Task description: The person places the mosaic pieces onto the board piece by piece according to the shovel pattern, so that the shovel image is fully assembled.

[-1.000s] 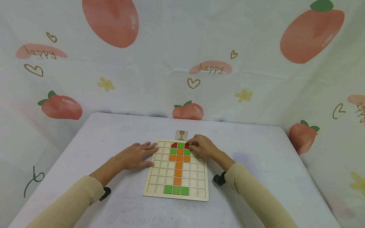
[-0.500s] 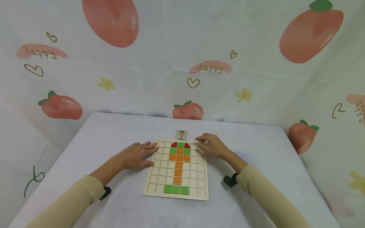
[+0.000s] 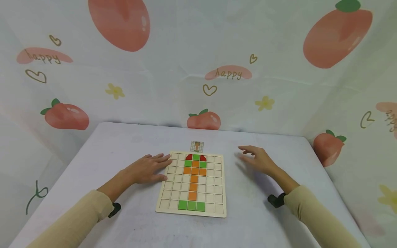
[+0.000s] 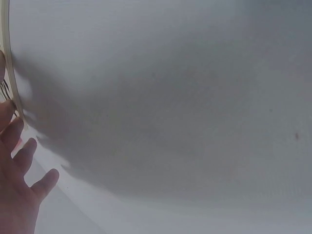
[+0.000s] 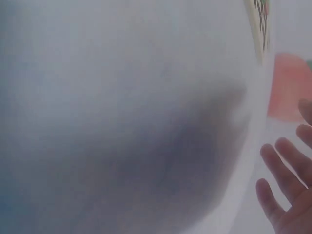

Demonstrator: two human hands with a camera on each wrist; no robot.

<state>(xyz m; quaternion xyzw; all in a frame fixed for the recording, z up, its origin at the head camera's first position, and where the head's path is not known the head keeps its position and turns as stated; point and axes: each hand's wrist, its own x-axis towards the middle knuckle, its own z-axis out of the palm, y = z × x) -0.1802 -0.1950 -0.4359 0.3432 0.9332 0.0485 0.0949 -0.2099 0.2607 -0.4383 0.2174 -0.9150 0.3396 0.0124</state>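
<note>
A pale wooden grid board lies on the table. Set in its cells are orange square tiles forming a column and crossbar, green square tiles in the bottom row and near the top, and two red rounded tiles in the top row. My left hand rests at the board's left edge, fingers spread and touching its rim. To the right of the board, my right hand hovers over the table with nothing in its loosely bent fingers. The right wrist view also shows those fingers apart and holding nothing.
A small pattern card with a printed grid lies just beyond the board's far edge. The white-covered table meets a fruit-print cloth backdrop behind it.
My right hand has let go of the red tile at the board's top row and moved off to the right, clear of the board. The left hand stays in place.
</note>
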